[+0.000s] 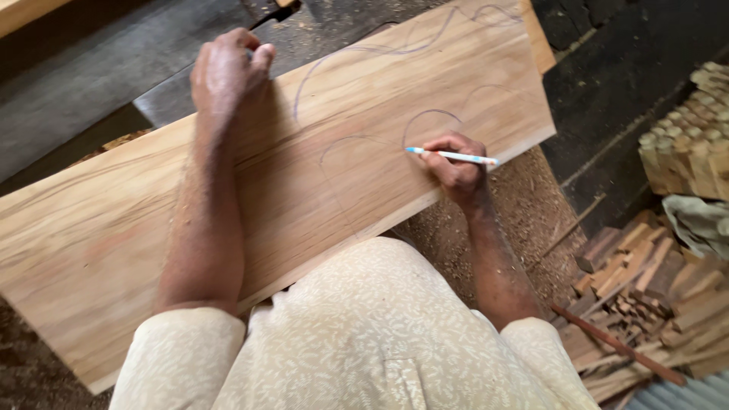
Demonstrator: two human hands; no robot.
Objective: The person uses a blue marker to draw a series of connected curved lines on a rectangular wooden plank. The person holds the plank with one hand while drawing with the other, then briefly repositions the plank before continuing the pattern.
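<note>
A wide pale wooden plank point(114, 228) lies slantwise in front of me, marked with curved pen lines point(357, 53). My right hand point(456, 163) grips a white and blue pen point(452, 156), whose tip rests on the plank beside a small drawn arch. My left hand point(228, 72) is curled over the plank's far edge and presses on it, my forearm lying across the wood.
Grey metal sheets point(91, 91) lie beyond the plank. Sawdust point(531, 205) covers the floor on the right. A heap of wood offcuts point(645, 304) and stacked small blocks point(687, 144) sit at the right, with a crumpled cloth point(699, 224).
</note>
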